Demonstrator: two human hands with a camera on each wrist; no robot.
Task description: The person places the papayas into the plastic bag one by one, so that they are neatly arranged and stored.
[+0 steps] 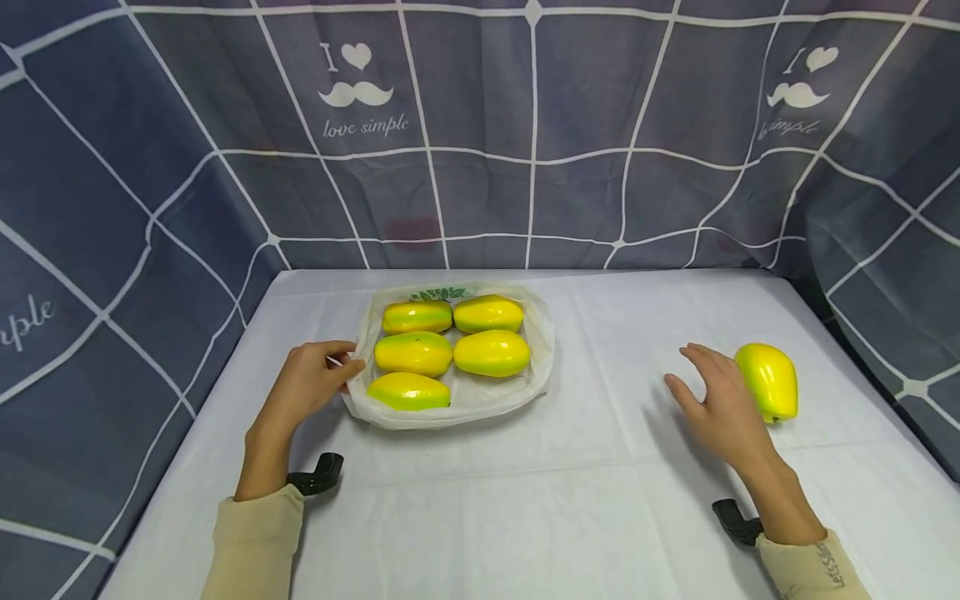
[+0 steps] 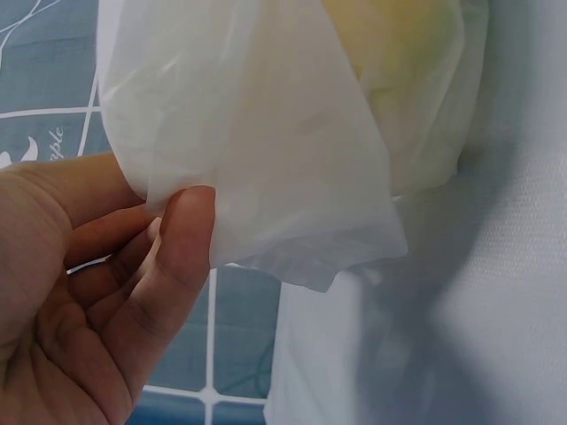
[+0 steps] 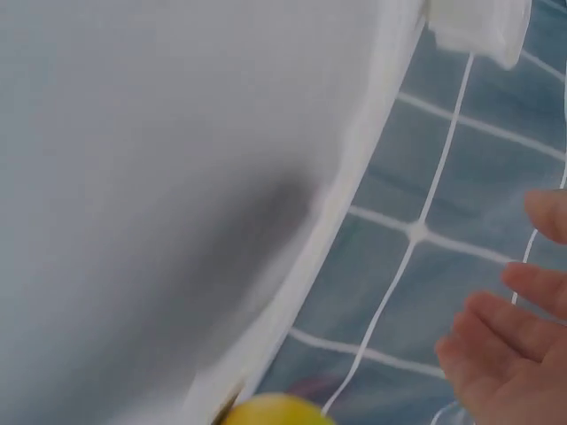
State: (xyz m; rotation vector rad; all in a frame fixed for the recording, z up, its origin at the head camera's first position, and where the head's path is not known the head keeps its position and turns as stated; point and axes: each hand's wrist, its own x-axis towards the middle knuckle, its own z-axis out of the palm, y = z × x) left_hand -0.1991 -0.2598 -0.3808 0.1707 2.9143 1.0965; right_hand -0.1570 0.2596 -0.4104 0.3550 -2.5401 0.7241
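Note:
A whitish plastic bag (image 1: pixel 480 400) lies spread with its mouth up, left of the table's middle. Several glossy yellow-green papaya-like fruits (image 1: pixel 491 353) rest inside it in rows. At its left rim my left hand (image 1: pixel 306 379) pinches the thin plastic between thumb and fingers; the left wrist view shows the pinched film (image 2: pixel 283 159) closely. My right hand (image 1: pixel 722 404) hovers over the right side of the table, fingers loosely spread and holding nothing. Just right of it sits a single yellow fruit (image 1: pixel 768 382) of the same sort, whose tip (image 3: pixel 276 412) peeks into the right wrist view.
A white cloth (image 1: pixel 525 517) covers the table. Dark grey grid-patterned fabric (image 1: pixel 480 108) with white print hangs behind it and at both sides. Dark wrist-worn mounts (image 1: pixel 322 473) stick out beside both forearms.

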